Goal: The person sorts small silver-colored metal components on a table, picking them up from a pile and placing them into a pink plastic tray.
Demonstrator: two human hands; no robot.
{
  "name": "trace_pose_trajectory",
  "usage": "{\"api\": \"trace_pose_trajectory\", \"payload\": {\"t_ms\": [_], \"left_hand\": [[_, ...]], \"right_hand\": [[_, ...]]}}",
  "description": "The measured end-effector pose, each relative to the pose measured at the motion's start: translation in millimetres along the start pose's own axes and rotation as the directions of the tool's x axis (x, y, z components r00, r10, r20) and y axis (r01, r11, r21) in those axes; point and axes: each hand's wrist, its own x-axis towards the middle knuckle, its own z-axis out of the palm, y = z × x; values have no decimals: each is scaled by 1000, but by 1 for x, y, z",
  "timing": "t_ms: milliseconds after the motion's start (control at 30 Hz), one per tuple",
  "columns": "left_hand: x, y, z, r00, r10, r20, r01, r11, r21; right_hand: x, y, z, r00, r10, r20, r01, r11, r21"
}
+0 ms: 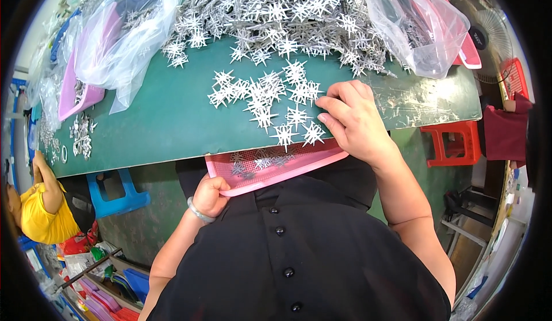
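Now the left hand grips the near rim of a shallow pink plastic mesh tray, fingers curled tight, holding it just under the edge of the green surface. Right hand lies on that edge, fingers bent and loosely spread, holding nothing, touching a scatter of small silver star-shaped metal pieces. A few stars already lie in the tray, a big heap sits further back

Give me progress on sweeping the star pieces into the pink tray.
Done: a few stars lie in the pink tray. In hand: the left hand holds the tray under the table edge; the right hand rests by a small cluster of stars. Left: the big pile behind.
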Motion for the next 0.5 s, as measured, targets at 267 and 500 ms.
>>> {"api": "trace_pose_trajectory", "payload": {"t_ms": [267, 500], "left_hand": [[0, 5, 3, 999, -28, -22, 29, 999, 42], [-2, 3, 2, 1000, -10, -9, 10, 1000, -1]], "right_hand": [[8, 8, 3, 998, 22, -53, -21, 1000, 20], [8, 11, -9, 1000, 17, 10, -16, 997, -74]]}}
